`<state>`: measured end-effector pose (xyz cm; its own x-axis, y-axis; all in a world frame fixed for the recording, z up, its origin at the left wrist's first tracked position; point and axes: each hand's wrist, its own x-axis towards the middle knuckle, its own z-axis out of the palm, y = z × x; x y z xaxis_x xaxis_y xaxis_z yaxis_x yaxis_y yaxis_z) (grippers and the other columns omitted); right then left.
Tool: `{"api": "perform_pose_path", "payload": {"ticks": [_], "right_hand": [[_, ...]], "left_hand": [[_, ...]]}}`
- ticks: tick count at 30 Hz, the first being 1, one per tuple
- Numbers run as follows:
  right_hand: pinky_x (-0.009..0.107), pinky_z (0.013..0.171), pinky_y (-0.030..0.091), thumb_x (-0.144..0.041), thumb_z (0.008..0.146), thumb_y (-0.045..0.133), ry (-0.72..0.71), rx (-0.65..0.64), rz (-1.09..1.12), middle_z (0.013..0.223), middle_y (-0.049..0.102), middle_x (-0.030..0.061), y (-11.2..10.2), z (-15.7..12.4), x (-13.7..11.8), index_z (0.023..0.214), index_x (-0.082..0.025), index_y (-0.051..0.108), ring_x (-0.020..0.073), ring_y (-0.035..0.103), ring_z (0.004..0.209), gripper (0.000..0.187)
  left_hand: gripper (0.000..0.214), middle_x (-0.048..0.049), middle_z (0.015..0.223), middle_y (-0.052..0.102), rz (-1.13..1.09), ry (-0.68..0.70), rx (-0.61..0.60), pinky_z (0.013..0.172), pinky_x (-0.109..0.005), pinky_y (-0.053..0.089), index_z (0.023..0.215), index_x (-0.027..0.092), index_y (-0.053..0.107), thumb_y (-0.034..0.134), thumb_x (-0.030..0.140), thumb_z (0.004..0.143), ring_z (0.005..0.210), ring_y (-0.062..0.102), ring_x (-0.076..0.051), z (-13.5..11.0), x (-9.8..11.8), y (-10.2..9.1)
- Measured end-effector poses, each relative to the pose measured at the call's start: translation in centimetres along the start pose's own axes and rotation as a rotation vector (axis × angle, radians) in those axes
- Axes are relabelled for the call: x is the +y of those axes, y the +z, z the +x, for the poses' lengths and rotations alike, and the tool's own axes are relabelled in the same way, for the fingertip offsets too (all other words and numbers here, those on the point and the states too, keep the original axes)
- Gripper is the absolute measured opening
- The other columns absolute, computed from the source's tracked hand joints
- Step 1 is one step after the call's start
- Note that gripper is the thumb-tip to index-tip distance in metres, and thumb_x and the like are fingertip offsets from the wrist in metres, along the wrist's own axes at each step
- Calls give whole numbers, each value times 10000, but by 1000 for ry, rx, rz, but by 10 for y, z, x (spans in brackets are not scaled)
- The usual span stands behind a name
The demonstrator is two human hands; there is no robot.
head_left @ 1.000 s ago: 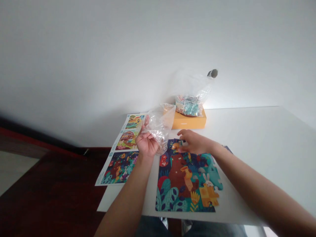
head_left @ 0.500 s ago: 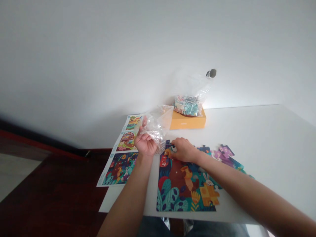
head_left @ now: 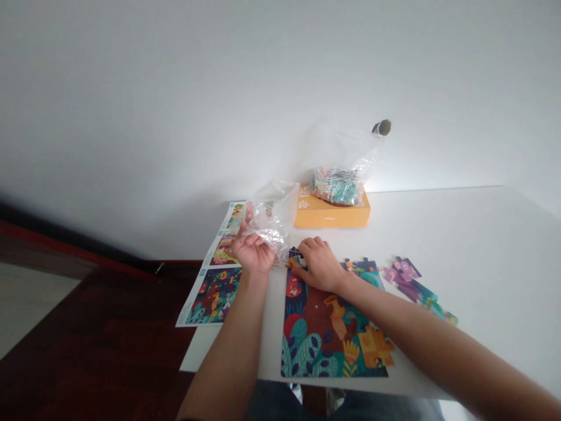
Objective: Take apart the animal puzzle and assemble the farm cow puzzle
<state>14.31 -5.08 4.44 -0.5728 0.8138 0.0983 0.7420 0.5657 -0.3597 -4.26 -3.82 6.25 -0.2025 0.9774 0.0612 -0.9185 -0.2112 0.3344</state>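
Observation:
My left hand (head_left: 253, 253) is turned palm up and shut on a crumpled clear plastic bag (head_left: 269, 219), which holds a few small pieces. My right hand (head_left: 318, 266) rests on the top edge of a part-assembled jigsaw puzzle (head_left: 307, 345) with a forest and bear picture. Its fingers lie over a piece there, and the palm hides what is beneath. To the right of the puzzle lie loose purple and teal jigsaw pieces (head_left: 407, 280).
A second clear bag (head_left: 342, 175) of pieces stands on a yellow box (head_left: 333, 215) at the back of the white table (head_left: 473, 251). A printed picture sheet (head_left: 214, 280) lies at the table's left edge, beyond which is a dark red floor (head_left: 96, 333).
My right hand has come down from above the puzzle onto its top edge, and my forearm now lies across the puzzle. The bag in my left hand has shifted slightly left.

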Motion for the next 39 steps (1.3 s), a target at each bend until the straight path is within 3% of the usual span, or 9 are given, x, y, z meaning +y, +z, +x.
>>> {"api": "perform_pose_path", "payload": {"ticks": [7,12,16,19,23,26,28,32,39], "right_hand": [[354,855,400,-464,864,597,45,0,17,1090,634,129,-4,0,-2,1030,-181,568,285,557,1043,329],[301,702,417,-438,923,505,348,107,263,877,703,102,-20,7,22,994,-192,550,245,656,857,260],[276,629,451,-475,902,535,395,342,601,850,708,76,-64,5,43,976,-187,559,179,648,713,298],[257,540,449,-541,882,552,219,458,790,832,694,58,-109,-11,39,1042,-174,561,140,605,612,401],[242,490,410,-476,844,619,204,235,659,721,682,36,-143,-31,22,961,-161,642,123,574,545,337],[244,499,396,-373,791,663,277,-52,404,669,682,43,-137,-32,18,803,-158,669,138,595,555,216],[247,513,389,-328,776,659,291,-100,269,674,687,49,-128,-29,20,766,-159,671,150,609,585,169],[256,590,429,-289,811,610,258,8,212,739,706,71,-120,-25,17,793,-150,692,185,648,700,162],[323,816,531,-279,904,536,31,207,420,1051,734,84,-135,-35,4,1084,-177,702,217,682,937,265]], "left_hand": [[344,100,470,538,-24,-15,-73,459,-56,431,1247,261,615,405,161,994,383,531,2,-1,5,0],[334,93,465,529,-63,-16,-77,438,-64,425,1237,237,618,380,186,1007,387,535,-7,-2,7,3],[299,99,447,477,-3,-40,-48,394,-62,394,1230,237,617,423,221,1004,369,499,-13,-7,4,16],[301,106,438,437,233,-155,-27,369,-101,404,1231,211,625,544,201,941,335,447,-28,-14,-8,28],[414,73,452,499,486,-230,-152,368,-173,470,1236,139,645,683,193,828,351,465,-68,-26,-32,39],[454,53,470,537,539,-335,-277,369,-204,501,1258,133,641,709,231,820,356,489,-83,-38,-48,40],[484,43,479,556,555,-439,-342,376,-214,513,1289,131,620,709,252,828,361,509,-91,-44,-56,39],[544,31,500,584,545,-547,-411,398,-229,528,1354,139,564,702,263,843,385,544,-105,-49,-64,36],[486,72,470,505,405,-344,-344,361,-165,442,1322,114,571,674,242,864,355,486,-73,-38,-44,37]]}}
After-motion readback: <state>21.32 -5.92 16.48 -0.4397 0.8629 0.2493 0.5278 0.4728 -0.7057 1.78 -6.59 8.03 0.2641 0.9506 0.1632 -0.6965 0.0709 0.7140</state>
